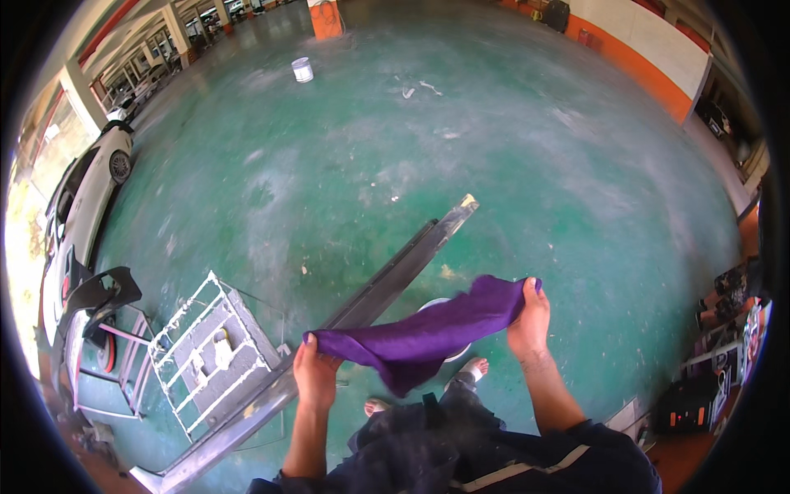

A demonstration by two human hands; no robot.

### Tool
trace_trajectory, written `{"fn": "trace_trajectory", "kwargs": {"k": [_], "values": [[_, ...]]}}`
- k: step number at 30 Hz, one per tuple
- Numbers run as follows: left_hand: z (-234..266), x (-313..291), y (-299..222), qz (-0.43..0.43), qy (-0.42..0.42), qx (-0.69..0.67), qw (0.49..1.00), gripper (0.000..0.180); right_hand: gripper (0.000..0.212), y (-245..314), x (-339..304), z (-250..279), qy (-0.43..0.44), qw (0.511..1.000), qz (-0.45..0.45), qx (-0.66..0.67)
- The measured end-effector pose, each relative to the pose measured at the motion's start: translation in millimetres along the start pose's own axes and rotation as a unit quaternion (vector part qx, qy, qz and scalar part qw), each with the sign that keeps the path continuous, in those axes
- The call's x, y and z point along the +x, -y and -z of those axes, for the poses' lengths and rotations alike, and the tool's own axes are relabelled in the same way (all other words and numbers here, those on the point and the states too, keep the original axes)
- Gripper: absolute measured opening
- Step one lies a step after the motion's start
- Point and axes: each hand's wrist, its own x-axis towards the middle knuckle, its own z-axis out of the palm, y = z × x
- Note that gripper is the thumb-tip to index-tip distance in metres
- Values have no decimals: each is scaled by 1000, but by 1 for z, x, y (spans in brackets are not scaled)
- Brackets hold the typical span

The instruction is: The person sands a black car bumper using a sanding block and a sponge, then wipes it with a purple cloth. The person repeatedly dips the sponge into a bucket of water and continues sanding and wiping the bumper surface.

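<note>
A purple cloth (420,333) is stretched out in front of me, sagging in folds between my two hands. Its left end is gripped by my left hand (315,375), thumb on top. My right hand (529,319) pinches the other end, held a little higher and farther out. Beneath the cloth, a round white-rimmed container (457,355) shows only in part. A long dark grey panel strip (380,288) runs diagonally behind the cloth, from the lower left to a scuffed, yellowish far tip. The cloth and my left hand hide some of it.
A white tube-frame stand (216,350) with a grey board stands at left, beside a pink stand (123,375) and dark car parts (99,290). A white car (86,185) is parked farther left. A white bucket (302,70) sits far off; a black case (690,403) lies at right.
</note>
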Motion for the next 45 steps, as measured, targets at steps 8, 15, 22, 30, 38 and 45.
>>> {"fn": "trace_trajectory", "kwargs": {"k": [8, 15, 22, 30, 38, 45], "values": [[8, 7, -98, -228, 29, 568, 790, 47, 20, 80, -89, -131, 104, 985, 136, 33], [-21, 29, 6, 38, 378, 218, 899, 58, 45, -9, -153, -270, 633, 671, 255, -289], [-38, -4, 0, 242, 427, 4, 871, 70, 98, -55, 8, -175, 428, 767, -381, -288], [15, -11, 15, 265, 337, 71, 901, 66, 85, -31, -75, -89, 469, 819, -319, 92], [-18, -11, 31, 247, 372, 111, 888, 61, 87, 3, -162, -152, 520, 796, -212, 226], [-6, -20, 31, 217, 419, 135, 871, 58, 95, -6, -181, -135, 533, 796, -255, 134]]}}
